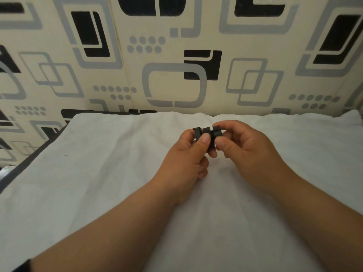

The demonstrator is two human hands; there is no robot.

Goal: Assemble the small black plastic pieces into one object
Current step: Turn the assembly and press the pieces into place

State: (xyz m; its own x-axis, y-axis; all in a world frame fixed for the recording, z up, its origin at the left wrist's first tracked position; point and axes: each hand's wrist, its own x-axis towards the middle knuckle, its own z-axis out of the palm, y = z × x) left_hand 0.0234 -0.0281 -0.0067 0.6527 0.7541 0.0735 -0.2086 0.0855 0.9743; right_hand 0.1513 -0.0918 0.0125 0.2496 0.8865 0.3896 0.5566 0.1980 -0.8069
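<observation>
Small black plastic pieces (pixel 208 133) are held together above a white cloth, between both hands. My left hand (pixel 186 160) pinches the left part with thumb and fingers; its thumb lies across the front. My right hand (pixel 247 148) grips the right-hand piece (pixel 217 131) with thumb and forefinger, pressed against the cluster. Fingers hide the lower parts of the pieces, so I cannot tell how they join.
The white cloth (pixel 117 183) covers a table whose dark edge (pixel 29 160) runs along the left. Behind stands a wall (pixel 176 55) patterned in cream, grey and black.
</observation>
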